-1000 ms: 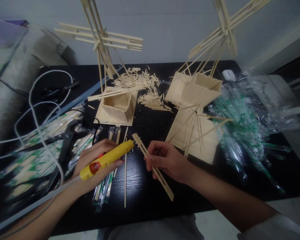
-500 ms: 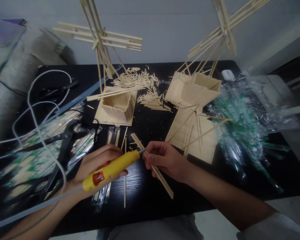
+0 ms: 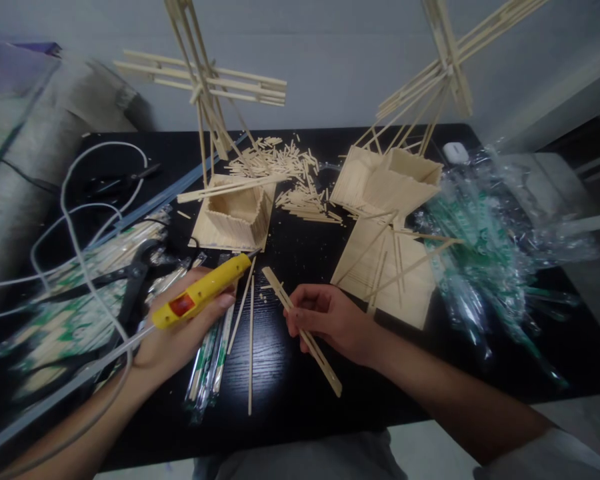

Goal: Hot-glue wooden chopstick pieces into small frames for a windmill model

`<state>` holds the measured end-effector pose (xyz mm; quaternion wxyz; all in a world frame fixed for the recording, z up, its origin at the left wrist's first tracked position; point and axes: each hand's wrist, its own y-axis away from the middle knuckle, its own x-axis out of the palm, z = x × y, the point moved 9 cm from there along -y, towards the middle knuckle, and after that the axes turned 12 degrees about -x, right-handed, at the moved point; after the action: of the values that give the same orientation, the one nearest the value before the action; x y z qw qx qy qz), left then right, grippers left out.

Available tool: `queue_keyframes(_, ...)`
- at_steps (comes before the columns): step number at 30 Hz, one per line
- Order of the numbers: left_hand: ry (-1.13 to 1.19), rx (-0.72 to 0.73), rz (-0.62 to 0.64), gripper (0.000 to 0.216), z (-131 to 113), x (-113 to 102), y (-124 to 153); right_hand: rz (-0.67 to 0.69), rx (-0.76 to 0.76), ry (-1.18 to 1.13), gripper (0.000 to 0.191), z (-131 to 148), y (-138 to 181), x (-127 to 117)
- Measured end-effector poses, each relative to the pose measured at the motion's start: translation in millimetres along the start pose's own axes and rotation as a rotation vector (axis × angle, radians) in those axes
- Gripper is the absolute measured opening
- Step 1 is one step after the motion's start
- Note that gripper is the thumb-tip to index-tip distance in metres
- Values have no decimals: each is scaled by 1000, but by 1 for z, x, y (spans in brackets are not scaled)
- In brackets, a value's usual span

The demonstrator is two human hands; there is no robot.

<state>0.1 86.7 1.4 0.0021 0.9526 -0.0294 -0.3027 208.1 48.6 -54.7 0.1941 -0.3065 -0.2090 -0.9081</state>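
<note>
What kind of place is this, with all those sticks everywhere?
Probably a hobby or craft desk. A left hand holds a yellow glue gun, a right hand holds glued wooden sticks, and stick-built windmill models stand on the black table among wrapped chopsticks.

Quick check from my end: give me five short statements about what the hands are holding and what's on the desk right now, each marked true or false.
1. The left hand holds a yellow glue gun. True.
2. The right hand holds a pair of scissors. False: it holds a flat piece of glued wooden sticks.
3. The glue gun's tip touches the stick piece. False: the tip points away, toward the small stick box, with a clear gap between tip and piece.
4. A pile of short cut sticks lies at the back of the black desk. True.
5. Clear wrappers with green print lie right of the flat stick panel. True.
</note>
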Motion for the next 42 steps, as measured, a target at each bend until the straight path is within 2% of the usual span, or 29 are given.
queue_keyframes(3, 185, -153, 73, 31, 12, 7, -3, -32, 5, 70, 46, -1, 1, -1)
queue_keyframes(6, 362, -271, 138, 33, 14, 15, -3, -52, 11, 142, 47, -5, 3, -3)
queue_keyframes(11, 440, -306, 141, 34, 3, 17, -1, -59, -6, 244, 44, -6, 5, -3)
queue_keyframes(21, 290, -366, 180, 44, 15, 21, 9, -72, -6, 315, 42, -7, 9, -4)
queue_keyframes(25, 293, -418, 139, 48, 18, 19, 11, -77, -12, 327, 42, -6, 8, -5)
queue_keyframes(30, 379, -449, 174, 41, 16, 25, 11, -64, -6, 339, 42, -6, 8, -4)
queue_keyframes(36, 286, -441, 184, 40, 15, 25, 11, -63, 18, 354, 44, -8, 9, -5)
queue_keyframes(42, 356, -436, 244, 39, 10, 31, 10, -74, 30, 343, 45, -9, 10, -5)
